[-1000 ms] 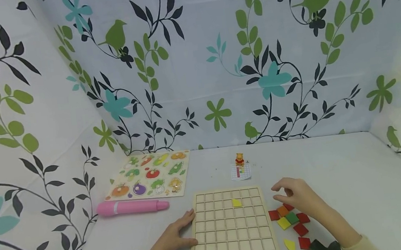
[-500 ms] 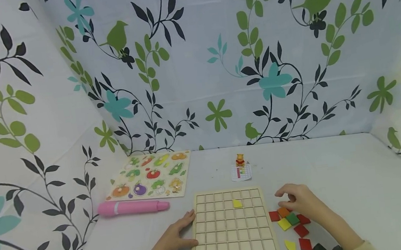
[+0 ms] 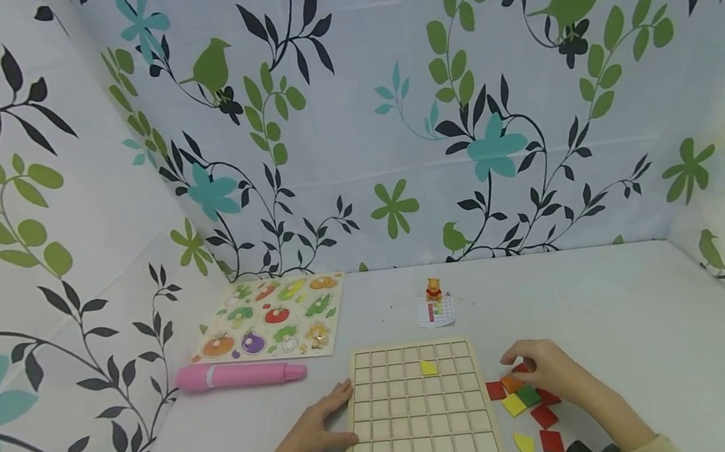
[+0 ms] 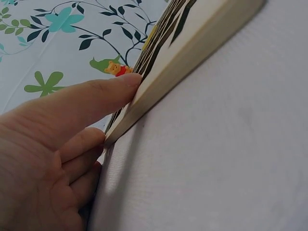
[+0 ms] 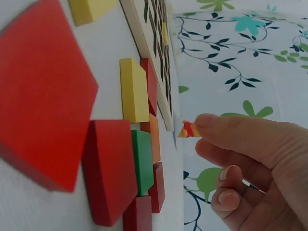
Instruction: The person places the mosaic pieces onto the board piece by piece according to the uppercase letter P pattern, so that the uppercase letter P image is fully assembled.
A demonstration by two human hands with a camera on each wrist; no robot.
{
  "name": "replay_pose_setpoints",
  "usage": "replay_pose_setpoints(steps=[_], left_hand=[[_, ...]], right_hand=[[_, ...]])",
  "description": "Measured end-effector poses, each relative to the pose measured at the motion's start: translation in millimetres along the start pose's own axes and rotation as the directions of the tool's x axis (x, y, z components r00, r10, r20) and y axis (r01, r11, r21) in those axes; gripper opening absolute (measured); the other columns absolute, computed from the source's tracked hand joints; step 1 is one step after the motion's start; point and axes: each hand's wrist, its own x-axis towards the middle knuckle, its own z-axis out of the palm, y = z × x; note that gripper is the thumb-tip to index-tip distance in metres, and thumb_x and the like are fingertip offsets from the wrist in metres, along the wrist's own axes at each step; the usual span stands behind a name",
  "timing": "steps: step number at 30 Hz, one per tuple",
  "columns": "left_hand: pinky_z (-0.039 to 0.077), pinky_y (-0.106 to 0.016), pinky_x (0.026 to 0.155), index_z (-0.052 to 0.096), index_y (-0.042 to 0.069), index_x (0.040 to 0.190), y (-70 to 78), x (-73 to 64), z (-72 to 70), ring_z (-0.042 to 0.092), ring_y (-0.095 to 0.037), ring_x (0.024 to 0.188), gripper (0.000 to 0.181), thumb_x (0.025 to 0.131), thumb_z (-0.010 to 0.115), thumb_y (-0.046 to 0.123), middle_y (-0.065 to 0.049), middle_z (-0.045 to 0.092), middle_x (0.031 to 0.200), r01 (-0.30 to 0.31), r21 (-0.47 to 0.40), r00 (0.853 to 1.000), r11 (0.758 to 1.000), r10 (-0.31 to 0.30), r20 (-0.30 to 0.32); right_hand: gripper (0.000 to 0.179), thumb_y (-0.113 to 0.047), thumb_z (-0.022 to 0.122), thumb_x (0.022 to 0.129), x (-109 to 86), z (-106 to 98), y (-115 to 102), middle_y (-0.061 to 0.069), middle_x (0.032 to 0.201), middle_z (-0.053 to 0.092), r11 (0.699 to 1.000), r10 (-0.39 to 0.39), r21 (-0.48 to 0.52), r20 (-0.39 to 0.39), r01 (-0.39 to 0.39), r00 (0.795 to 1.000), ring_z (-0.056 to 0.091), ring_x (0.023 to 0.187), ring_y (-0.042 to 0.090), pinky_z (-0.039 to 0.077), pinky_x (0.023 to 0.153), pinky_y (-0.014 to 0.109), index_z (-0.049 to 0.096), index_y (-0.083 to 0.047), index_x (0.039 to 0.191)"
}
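Spread against the left edge of the gridded wooden board (image 3: 420, 426), at the lower centre of the head view, are seen the thumb and fingers of the left hand (image 3: 317, 426). At the lower right, the right hand (image 3: 545, 367) is held with thumb and forefinger bent and slightly parted near loose coloured tiles (image 3: 528, 395); one yellow tile (image 3: 428, 367) is seated in the board's upper part.

Right fingers (image 3: 517, 347) — lower, nearer blocks (image 3: 528, 396)
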Motion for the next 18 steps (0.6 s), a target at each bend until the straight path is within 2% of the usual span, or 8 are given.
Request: replay_pose_setpoints(steps=[5,11,15,18], left_hand=[[0.014,-0.053,0.102,0.041,0.002,0.133,-0.8,1.0,1.5,0.022,-0.031,0.129,0.080,0.069,0.073,0.039,-0.007,0.030,0.141,-0.004,0.000,1.000,1.000,0.004,-0.004],[0.015,-0.054,0.102,0.041,0.003,0.133,-1.3,2.0,2.2,0.022,-0.031,0.129,0.080,0.069,0.073,0.040,-0.005,0.030,0.141,-0.005,0.005,1.000,1.000,0.005,-0.001],[0.015,-0.054,0.102,0.041,0.004,0.133,-1.0,0.7,1.3,0.022,-0.031,0.129,0.080,0.069,0.073,0.039,-0.005,0.031,0.141,-0.004,0.001,1.000,1.000,0.004,-0.005],[0.015,-0.053,0.101,0.042,0.004,0.133,-0.6,-0.4,0.6,0.022,-0.031,0.129,0.080,0.069,0.073,0.039,-0.005,0.031,0.141,-0.004,-0.009,1.000,1.000,0.004,-0.010]], right_hand=[[0.019,-0.006,0.071,0.073,-1.3,2,5,-0.004,0.079,0.058,1.000,0.000,0.027,0.047,-0.001,0.999,0.040,0.059,0.007,0.042,0.049,0.019,0.065,-0.004,0.091],[0.019,-0.006,0.073,0.071,-1.6,7,7,-0.005,0.081,0.059,1.000,0.007,0.003,0.078,-0.007,0.997,0.047,0.066,0.009,0.047,0.058,0.022,0.066,-0.006,0.089],[0.018,-0.005,0.073,0.070,-0.1,10,7,-0.007,0.080,0.058,1.000,-0.009,-0.005,0.110,0.010,0.994,0.049,0.070,0.009,0.049,0.063,0.025,0.066,-0.007,0.086],[0.017,-0.001,0.071,0.069,0.8,11,6,-0.008,0.080,0.056,0.999,-0.028,-0.015,0.117,0.030,0.993,0.048,0.069,0.008,0.049,0.062,0.025,0.066,-0.008,0.083]])
